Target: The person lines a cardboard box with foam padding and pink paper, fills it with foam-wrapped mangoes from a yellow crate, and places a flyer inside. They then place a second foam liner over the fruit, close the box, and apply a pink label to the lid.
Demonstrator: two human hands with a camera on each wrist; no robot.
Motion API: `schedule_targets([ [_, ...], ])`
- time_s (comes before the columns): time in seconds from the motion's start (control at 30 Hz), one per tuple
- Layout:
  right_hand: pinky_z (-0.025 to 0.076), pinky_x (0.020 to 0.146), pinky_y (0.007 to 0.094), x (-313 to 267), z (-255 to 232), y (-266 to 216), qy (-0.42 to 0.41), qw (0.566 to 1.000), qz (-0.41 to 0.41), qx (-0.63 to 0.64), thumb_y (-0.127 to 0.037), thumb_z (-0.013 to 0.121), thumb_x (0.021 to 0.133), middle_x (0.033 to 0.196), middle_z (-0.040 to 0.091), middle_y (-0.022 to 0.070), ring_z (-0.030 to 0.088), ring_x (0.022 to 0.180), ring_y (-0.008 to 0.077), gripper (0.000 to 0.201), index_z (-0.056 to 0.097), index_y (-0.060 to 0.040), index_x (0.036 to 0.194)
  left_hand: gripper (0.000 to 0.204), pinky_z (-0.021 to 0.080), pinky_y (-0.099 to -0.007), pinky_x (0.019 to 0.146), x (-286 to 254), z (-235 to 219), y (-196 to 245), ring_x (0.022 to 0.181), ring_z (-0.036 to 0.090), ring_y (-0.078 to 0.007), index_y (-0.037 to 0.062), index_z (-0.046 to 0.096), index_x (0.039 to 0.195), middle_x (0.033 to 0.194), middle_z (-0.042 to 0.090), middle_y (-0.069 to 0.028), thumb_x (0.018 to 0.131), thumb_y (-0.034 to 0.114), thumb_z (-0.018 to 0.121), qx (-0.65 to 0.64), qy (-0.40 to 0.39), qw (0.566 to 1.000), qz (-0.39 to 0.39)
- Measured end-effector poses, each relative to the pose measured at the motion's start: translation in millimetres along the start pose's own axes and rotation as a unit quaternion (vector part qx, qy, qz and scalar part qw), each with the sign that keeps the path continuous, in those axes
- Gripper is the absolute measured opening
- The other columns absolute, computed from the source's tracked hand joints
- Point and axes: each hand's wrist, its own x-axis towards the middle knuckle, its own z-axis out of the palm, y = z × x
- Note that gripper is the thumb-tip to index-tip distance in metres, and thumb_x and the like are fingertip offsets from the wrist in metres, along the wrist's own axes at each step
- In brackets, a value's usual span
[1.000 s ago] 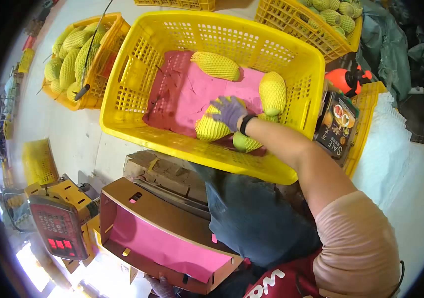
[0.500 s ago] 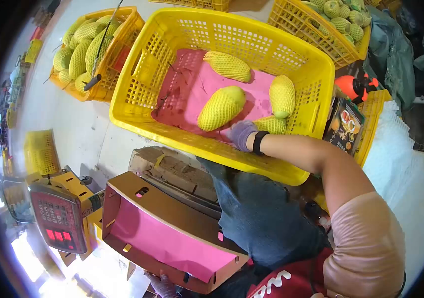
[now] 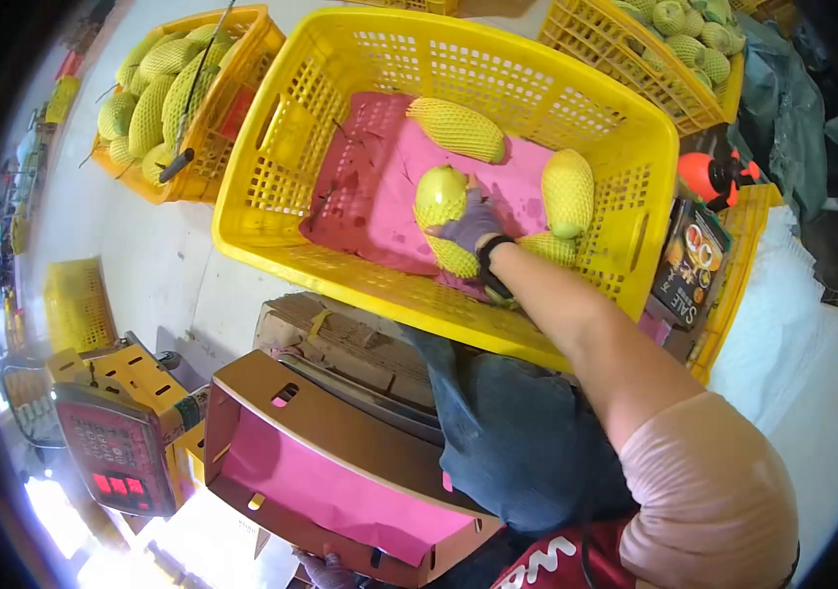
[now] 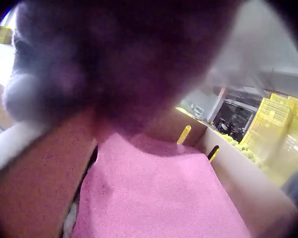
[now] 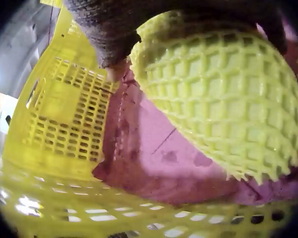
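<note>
In the head view my gloved right hand (image 3: 475, 222) grips a mango (image 3: 442, 188) in a yellow foam net, thumb on the near side and fingers round the far side. Its bare pale-green end points up. The net covers most of the fruit (image 5: 223, 94) in the right wrist view. More netted mangoes (image 3: 455, 130) lie around it in the yellow crate (image 3: 242, 211), on pink paper (image 3: 390, 157). My gloved left hand (image 3: 328, 569) holds the near edge of a brown carton (image 3: 350, 401) lined with pink paper (image 4: 159, 188); this hand is dark and blurred in the left wrist view.
A scale with a red display (image 3: 115, 456) stands left of the carton. Crates of netted fruit flank the yellow crate, one at left (image 3: 252, 108) and one at upper right (image 3: 625, 74). A black SALE box (image 3: 691, 265) and a stack of white foam sheets (image 3: 767, 294) are at right.
My right hand rested over the mango, drew back beside it toward the crate's near side, and now grips it. The mango has turned more upright. The left hand still holds the carton.
</note>
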Motion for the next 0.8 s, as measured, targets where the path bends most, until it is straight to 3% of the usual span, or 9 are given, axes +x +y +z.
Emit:
schedule_targets([
  [0.2, 0.027, 0.113, 0.0409, 16, 22, 42, 0.029, 0.983, -0.141, 0.118, -0.037, 0.092, 0.051, 0.149, 0.022, 0.0210, 0.029, 0.136, 0.0342, 0.143, -0.006, -0.0083, 0.151, 0.073, 0.047, -0.0408, 0.093, -19, 2, 39, 0.110, 0.053, -0.0321, -0.0054, 0.020, 0.144, 0.128, 0.047, -0.0253, 0.090, 0.022, 0.062, -0.045, 0.012, 0.999, 0.012],
  [0.27, 0.036, 0.109, 0.0403, 12, 18, 27, 0.083, 0.951, -0.196, 0.224, -0.030, 0.092, 0.052, 0.140, 0.039, 0.0182, 0.041, 0.128, 0.0308, 0.124, 0.018, -0.0067, 0.148, 0.073, 0.047, -0.0412, 0.093, -21, 3, 57, 0.109, 0.054, -0.0331, -0.0058, 0.022, 0.142, 0.127, 0.048, -0.0259, 0.090, 0.024, 0.062, -0.045, -0.002, 0.999, -0.007],
  [0.33, 0.044, 0.101, 0.0439, 14, -2, 22, -0.026, 0.943, -0.110, 0.312, -0.021, 0.089, 0.058, 0.123, 0.055, 0.0161, 0.053, 0.116, 0.0294, 0.096, 0.039, -0.0059, 0.139, 0.072, 0.050, -0.0393, 0.087, -14, 4, 38, 0.103, 0.058, -0.0309, -0.0053, 0.026, 0.141, 0.121, 0.053, -0.0242, 0.088, 0.025, 0.064, -0.082, 0.007, 0.997, -0.005],
  [0.4, 0.048, 0.094, 0.0492, 11, -7, 23, -0.127, 0.807, 0.021, 0.577, -0.019, 0.081, 0.067, 0.114, 0.061, 0.0136, 0.059, 0.105, 0.0304, 0.074, 0.048, -0.0080, 0.132, 0.070, 0.052, -0.0378, 0.079, -11, 5, 8, 0.095, 0.061, -0.0278, -0.0048, 0.029, 0.139, 0.113, 0.059, -0.0210, 0.088, 0.026, 0.065, -0.027, 0.019, 0.998, 0.045],
  [0.43, 0.047, 0.095, 0.0503, 5, -14, 23, -0.179, 0.737, 0.091, 0.645, -0.021, 0.077, 0.071, 0.117, 0.061, 0.0121, 0.058, 0.107, 0.0304, 0.070, 0.047, -0.0099, 0.134, 0.067, 0.054, -0.0356, 0.073, -18, -1, 36, 0.089, 0.063, -0.0251, -0.0041, 0.029, 0.139, 0.107, 0.062, -0.0174, 0.089, 0.023, 0.064, 0.151, 0.014, 0.988, -0.009],
  [0.47, 0.046, 0.095, 0.0515, 0, -23, 25, -0.227, 0.656, 0.164, 0.701, -0.023, 0.072, 0.076, 0.121, 0.060, 0.0107, 0.057, 0.109, 0.0304, 0.066, 0.046, -0.0118, 0.135, 0.067, 0.054, -0.0356, 0.073, -20, 2, 33, 0.089, 0.063, -0.0251, -0.0041, 0.029, 0.139, 0.107, 0.062, -0.0174, 0.089, 0.023, 0.064, 0.142, 0.024, 0.989, -0.015],
  [0.53, 0.045, 0.097, 0.0491, 11, -18, 40, -0.170, 0.673, 0.091, 0.714, -0.030, 0.069, 0.078, 0.126, 0.058, 0.0085, 0.056, 0.112, 0.0308, 0.065, 0.046, -0.0152, 0.137, 0.067, 0.053, -0.0368, 0.078, -15, 8, 19, 0.096, 0.063, -0.0298, -0.0038, 0.028, 0.141, 0.113, 0.061, -0.0210, 0.090, 0.023, 0.063, -0.026, 0.019, 0.999, 0.018],
  [0.6, 0.046, 0.099, 0.0441, 21, -31, 52, -0.233, 0.667, 0.065, 0.705, -0.030, 0.071, 0.075, 0.129, 0.056, 0.0099, 0.056, 0.114, 0.0291, 0.068, 0.047, -0.0119, 0.137, 0.068, 0.052, -0.0372, 0.081, -8, 11, -6, 0.100, 0.062, -0.0312, -0.0035, 0.027, 0.142, 0.116, 0.060, -0.0226, 0.090, 0.022, 0.063, -0.001, 0.029, 0.999, 0.044],
  [0.8, 0.048, 0.098, 0.0434, -26, -103, -42, -0.280, 0.646, -0.126, 0.699, -0.031, 0.075, 0.071, 0.126, 0.059, 0.0115, 0.058, 0.111, 0.0284, 0.073, 0.048, -0.0056, 0.134, 0.075, 0.049, -0.0422, 0.090, -21, 2, 24, 0.107, 0.059, -0.0366, -0.0028, 0.022, 0.145, 0.123, 0.056, -0.0273, 0.089, 0.028, 0.063, -0.050, 0.017, 0.998, 0.031],
])
